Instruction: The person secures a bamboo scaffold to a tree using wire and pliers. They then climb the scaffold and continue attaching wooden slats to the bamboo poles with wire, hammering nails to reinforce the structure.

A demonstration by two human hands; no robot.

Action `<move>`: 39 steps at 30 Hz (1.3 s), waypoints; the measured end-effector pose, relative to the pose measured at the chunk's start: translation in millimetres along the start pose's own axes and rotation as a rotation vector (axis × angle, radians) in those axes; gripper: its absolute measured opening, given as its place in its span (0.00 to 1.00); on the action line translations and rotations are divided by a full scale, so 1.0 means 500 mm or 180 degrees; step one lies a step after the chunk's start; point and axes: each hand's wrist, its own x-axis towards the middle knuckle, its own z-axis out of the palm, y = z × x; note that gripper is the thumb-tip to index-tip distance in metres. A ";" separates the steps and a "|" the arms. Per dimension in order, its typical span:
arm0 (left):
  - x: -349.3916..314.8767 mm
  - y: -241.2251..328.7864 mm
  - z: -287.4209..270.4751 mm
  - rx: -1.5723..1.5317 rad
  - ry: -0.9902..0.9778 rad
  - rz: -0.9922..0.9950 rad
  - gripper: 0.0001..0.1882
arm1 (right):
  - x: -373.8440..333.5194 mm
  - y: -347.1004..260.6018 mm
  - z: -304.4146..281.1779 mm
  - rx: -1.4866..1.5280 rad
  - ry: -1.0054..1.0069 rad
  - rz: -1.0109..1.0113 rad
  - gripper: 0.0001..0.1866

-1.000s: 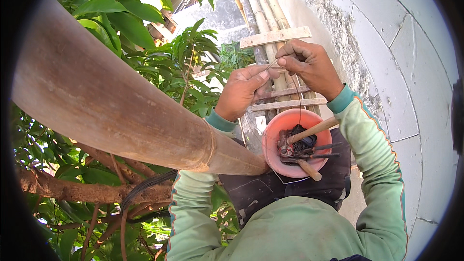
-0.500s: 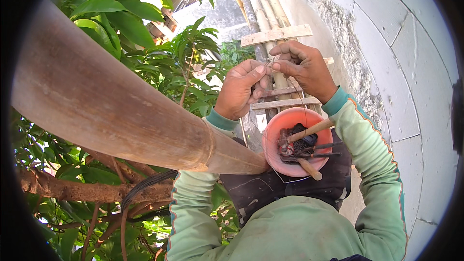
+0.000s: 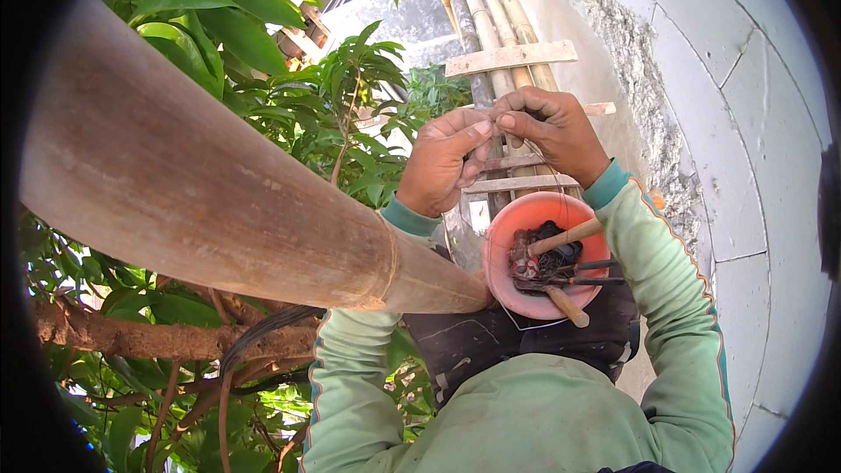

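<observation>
Both my hands are raised in front of me, their fingertips meeting in a pinch. My left hand (image 3: 442, 165) has thumb and forefinger pressed together on a thin wire. Close against it, my right hand (image 3: 554, 130) pinches the same wire (image 3: 552, 166), whose strand hangs down toward the bucket. The wire's ends between the fingers are too fine to make out. Just below the hands is a salmon-pink bucket (image 3: 496, 254) with tools in it. A wooden handle (image 3: 565, 237), a second wooden handle (image 3: 568, 306) and dark tool handles (image 3: 596, 266) stick out over its rim.
A thick bamboo pole (image 3: 219, 180) slants across the left, close to my left arm. Bamboo poles (image 3: 484, 13) with wooden crosspieces (image 3: 512, 58) run below. Grey wall panels (image 3: 727, 149) rise at right; leafy branches (image 3: 175, 346) and a black cable bundle (image 3: 254, 337) are at left.
My fingertips have drawn closer together on the wire, the right fingers closing more tightly. The view has shifted slightly; the bucket and tools look otherwise the same.
</observation>
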 end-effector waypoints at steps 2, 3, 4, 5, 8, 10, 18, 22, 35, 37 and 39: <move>0.005 -0.004 -0.001 -0.0031 -0.0132 -0.0075 0.06 | 0.000 0.007 -0.015 0.0146 -0.0182 -0.0009 0.09; 0.007 -0.004 0.002 -0.0026 -0.0154 -0.0141 0.06 | 0.000 0.010 -0.024 0.0217 -0.0269 -0.0011 0.09; -0.002 0.004 0.003 0.0003 -0.0127 -0.0192 0.06 | 0.005 0.004 -0.024 0.0226 -0.0405 0.0055 0.09; -0.010 0.012 0.004 0.0037 -0.0146 -0.0185 0.06 | 0.010 -0.005 -0.025 0.0234 -0.0540 0.0119 0.09; -0.003 0.003 0.004 -0.0048 -0.0259 -0.0193 0.06 | 0.014 0.007 -0.043 0.0032 -0.0614 -0.0010 0.10; 0.010 -0.017 -0.007 -0.0275 -0.0262 -0.0190 0.06 | 0.010 0.006 -0.049 -0.0018 -0.0530 0.0069 0.10; 0.012 -0.019 -0.007 -0.0233 0.0086 -0.0304 0.06 | -0.019 0.009 -0.011 0.0172 0.0460 0.0080 0.11; 0.007 -0.017 -0.013 -0.0303 0.0121 -0.0355 0.06 | -0.025 0.028 0.008 -0.0437 0.0827 -0.0428 0.10; -0.003 -0.017 -0.026 -0.0143 0.0077 -0.0067 0.05 | -0.019 0.028 0.047 -0.0227 0.0774 -0.0398 0.08; -0.001 -0.021 -0.016 -0.0033 0.0255 0.0028 0.06 | -0.014 0.024 0.039 -0.0118 0.0767 0.0034 0.09; 0.010 -0.026 -0.003 0.0033 0.0559 0.0023 0.06 | -0.010 0.013 0.018 -0.0220 0.0622 0.0529 0.10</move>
